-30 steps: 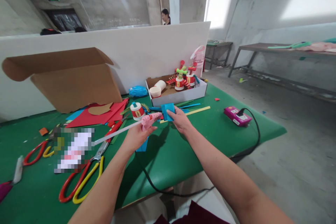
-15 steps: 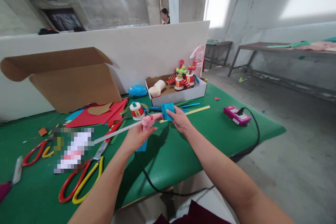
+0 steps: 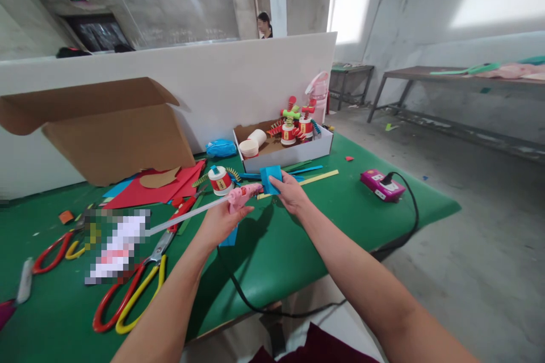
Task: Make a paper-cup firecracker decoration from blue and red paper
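My left hand (image 3: 221,222) is wrapped round a pink glue gun (image 3: 240,195) with a white glue stick (image 3: 187,215) sticking out behind it. The gun's nozzle points at a folded blue paper piece (image 3: 271,178) that my right hand (image 3: 290,193) pinches just above the green table (image 3: 298,238). A black cord (image 3: 255,303) hangs from the gun over the table's front edge. A small red and white paper-cup figure (image 3: 220,180) stands just behind my left hand.
Red and yellow scissors (image 3: 128,289) lie at front left, red paper sheets (image 3: 162,187) and an open cardboard box (image 3: 106,125) behind them. A white tray (image 3: 289,153) holds cups and paper figures. A pink power strip (image 3: 377,184) sits at right. Behind the white partition (image 3: 213,74) stands a person (image 3: 264,24).
Hands, glue gun and blue paper hold the same pose; only the view has drifted slightly.
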`<state>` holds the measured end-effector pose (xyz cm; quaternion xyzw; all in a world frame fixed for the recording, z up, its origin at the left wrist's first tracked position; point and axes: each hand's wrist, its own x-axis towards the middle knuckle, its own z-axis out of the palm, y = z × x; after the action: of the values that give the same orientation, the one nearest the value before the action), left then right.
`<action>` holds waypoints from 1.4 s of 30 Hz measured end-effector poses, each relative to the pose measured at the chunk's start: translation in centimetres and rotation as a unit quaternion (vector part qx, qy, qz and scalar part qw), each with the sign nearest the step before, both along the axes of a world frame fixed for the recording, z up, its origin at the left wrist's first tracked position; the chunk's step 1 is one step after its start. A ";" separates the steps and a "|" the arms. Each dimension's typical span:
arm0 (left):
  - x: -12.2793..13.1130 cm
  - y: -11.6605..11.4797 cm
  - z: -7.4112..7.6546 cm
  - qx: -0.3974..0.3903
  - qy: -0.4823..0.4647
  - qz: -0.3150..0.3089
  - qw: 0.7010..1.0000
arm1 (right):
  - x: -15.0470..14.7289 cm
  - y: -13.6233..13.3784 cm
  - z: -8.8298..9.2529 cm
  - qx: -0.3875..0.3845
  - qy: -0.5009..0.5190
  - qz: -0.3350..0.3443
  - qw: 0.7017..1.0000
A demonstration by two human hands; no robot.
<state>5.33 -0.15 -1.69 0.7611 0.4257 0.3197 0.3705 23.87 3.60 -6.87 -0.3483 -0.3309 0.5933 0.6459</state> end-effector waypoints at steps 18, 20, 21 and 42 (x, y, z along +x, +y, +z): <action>0.1 0.1 -0.1 0.004 0.000 -0.011 1.000 | 0.1 0.3 -0.1 -0.017 0.015 0.005 1.000; 0.1 0.0 0.0 -0.003 0.003 -0.029 1.000 | 0.2 0.4 -0.2 -0.014 0.010 -0.004 1.000; 0.1 0.0 0.1 -0.008 0.005 -0.039 0.999 | 0.3 0.5 -0.2 -0.014 0.009 -0.008 1.000; -0.2 0.4 -0.8 0.027 0.014 -0.061 0.998 | 0.4 0.2 0.4 -0.066 0.057 -0.013 0.996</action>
<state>5.13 0.22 -2.48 0.7998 0.3750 0.2976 0.3621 24.25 3.84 -6.51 -0.3598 -0.2494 0.6244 0.6469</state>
